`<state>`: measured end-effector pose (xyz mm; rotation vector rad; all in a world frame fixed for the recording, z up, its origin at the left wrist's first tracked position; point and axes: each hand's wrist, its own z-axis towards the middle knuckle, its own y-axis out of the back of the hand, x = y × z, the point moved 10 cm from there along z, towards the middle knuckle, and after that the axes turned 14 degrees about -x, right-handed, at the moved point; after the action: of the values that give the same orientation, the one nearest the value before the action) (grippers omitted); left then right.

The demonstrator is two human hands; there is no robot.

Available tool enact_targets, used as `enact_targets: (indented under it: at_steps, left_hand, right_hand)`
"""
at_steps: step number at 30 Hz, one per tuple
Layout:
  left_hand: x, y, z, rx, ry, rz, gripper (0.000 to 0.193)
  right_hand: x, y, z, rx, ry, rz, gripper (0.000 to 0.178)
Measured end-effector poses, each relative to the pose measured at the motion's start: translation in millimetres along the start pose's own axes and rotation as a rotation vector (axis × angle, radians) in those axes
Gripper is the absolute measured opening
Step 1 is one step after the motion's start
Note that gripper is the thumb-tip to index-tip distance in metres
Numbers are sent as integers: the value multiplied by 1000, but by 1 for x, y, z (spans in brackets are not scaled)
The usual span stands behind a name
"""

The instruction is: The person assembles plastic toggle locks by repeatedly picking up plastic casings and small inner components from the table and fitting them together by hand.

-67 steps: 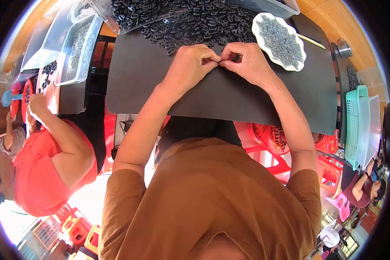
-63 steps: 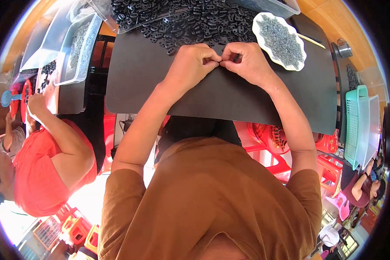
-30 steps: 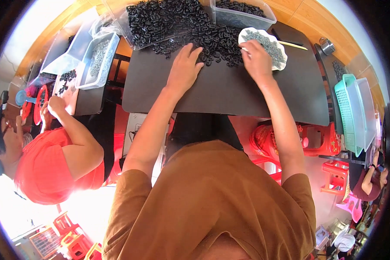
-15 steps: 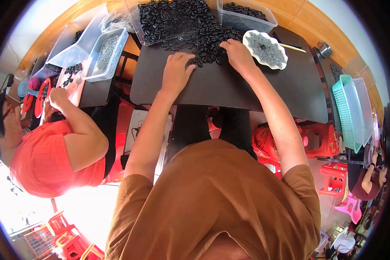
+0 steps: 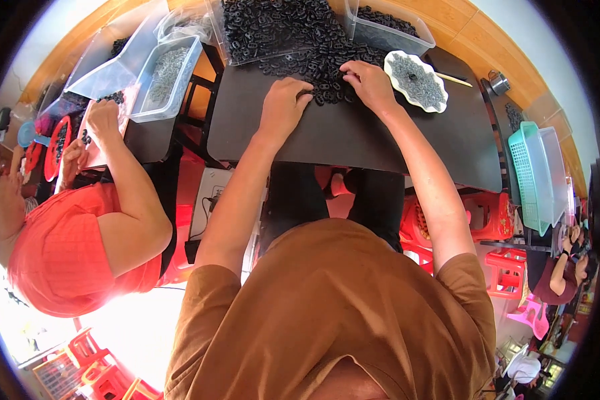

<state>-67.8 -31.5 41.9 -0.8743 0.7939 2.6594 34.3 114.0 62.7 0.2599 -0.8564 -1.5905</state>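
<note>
Many small black oval pieces with holes [image 5: 320, 61] lie heaped at the far middle of the dark table, spilling from a clear bin. At the left of the heap's near edge is my left hand [image 5: 285, 105], thumb and forefinger apart, their tips by the nearest pieces. My right hand [image 5: 372, 85] reaches over the heap's right edge, with a gap between its thumb and forefinger. I see no piece held in either hand, though the fingertips partly hide the pieces beneath. Just right of my right hand sits a scalloped white dish [image 5: 436, 107] of small grey pieces.
The dark table [image 5: 353, 137] bears a clear bin [image 5: 231, 53] at the back and another bin [image 5: 393, 41] to its right. A thin stick [image 5: 455, 79] lies beyond the dish. At left, a co-worker in red [image 5: 87, 233] works beside a tub [image 5: 180, 100] of grey pieces.
The view has shifted slightly. My two hands have come a little closer together at the heap's near edge. The co-worker's hand at left has moved forward over the pink board.
</note>
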Motion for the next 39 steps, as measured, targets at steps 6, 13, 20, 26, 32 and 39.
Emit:
enact_targets:
  at_steps: [6, 13, 20, 26, 32, 39]
  left_hand:
    - [5, -1, 2, -43, -8, -24, 14]
    - [7, 6, 2, -97, 17, -93, 13]
    - [9, 7, 4, -80, 73, -94, 16]
    - [16, 10, 4, -107, 165, -142, 16]
    - [12, 6, 2, -52, 161, -82, 16]
    - [-27, 8, 37, -165, -103, 13, 22]
  right_hand:
    - [-14, 5, 2, -41, -73, 62, 14]
    - [-13, 6, -8, 33, -132, 117, 20]
    - [37, 18, -15, -70, 83, 122, 19]
    - [55, -1, -19, 44, 207, 95, 17]
    - [53, -3, -16, 38, 215, 123, 9]
    - [47, 32, -13, -92, 113, 256, 11]
